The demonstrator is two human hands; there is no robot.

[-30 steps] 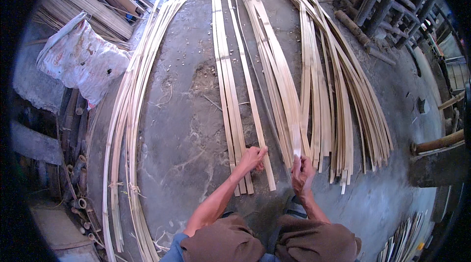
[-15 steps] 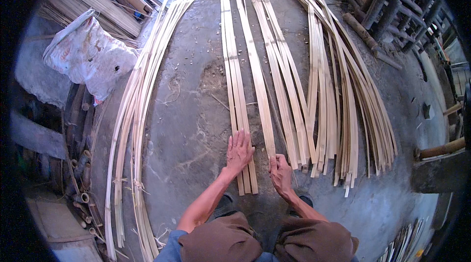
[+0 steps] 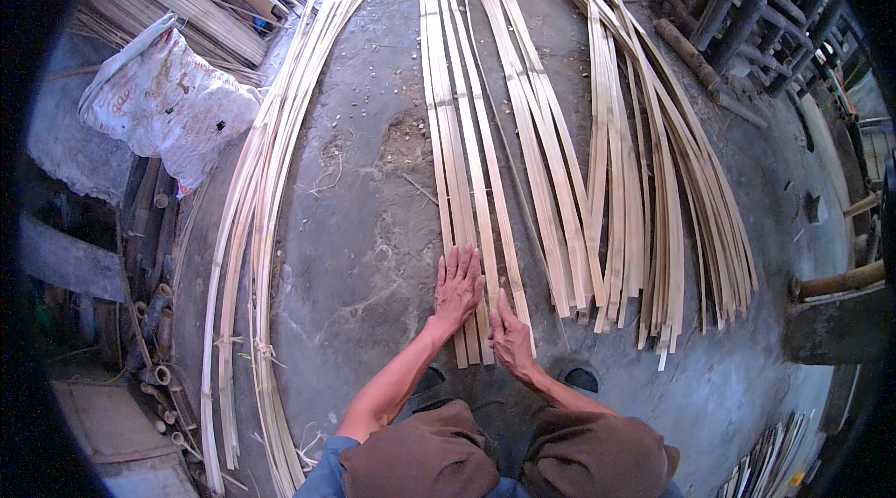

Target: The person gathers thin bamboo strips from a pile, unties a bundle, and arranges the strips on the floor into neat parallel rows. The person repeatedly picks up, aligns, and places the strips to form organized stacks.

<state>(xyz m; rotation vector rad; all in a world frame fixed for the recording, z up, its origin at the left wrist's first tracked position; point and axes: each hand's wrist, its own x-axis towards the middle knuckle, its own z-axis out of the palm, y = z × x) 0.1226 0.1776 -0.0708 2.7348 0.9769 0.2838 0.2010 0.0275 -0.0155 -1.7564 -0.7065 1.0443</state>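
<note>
Long pale bamboo strips (image 3: pixel 446 153) lie side by side on the floor before me, their near ends close to my feet. My left hand (image 3: pixel 459 288) rests flat on them near these ends, fingers stretched forward and close together. Just to its right, my right hand (image 3: pixel 511 341) is closed on the near end of a single bamboo strip (image 3: pixel 479 185), thumb on top. That strip lies close along the left group. Another bamboo strip (image 3: pixel 509 255) runs just right of it, its near end beside my right hand. The fingers under the held strip are partly hidden.
More bamboo strips (image 3: pixel 541 153) lie to the right, with a thick fanned pile (image 3: pixel 695 162) beyond. A tied bundle of strips (image 3: pixel 245 209) lies left. Near it are a torn white sack (image 3: pixel 173 97) and bamboo poles (image 3: pixel 161 311). A dark rack (image 3: pixel 747 22) stands far right.
My right hand has moved left with its strip, bringing it against the left group. Another strip now shows separately on its right. My left hand has stayed nearly in place.
</note>
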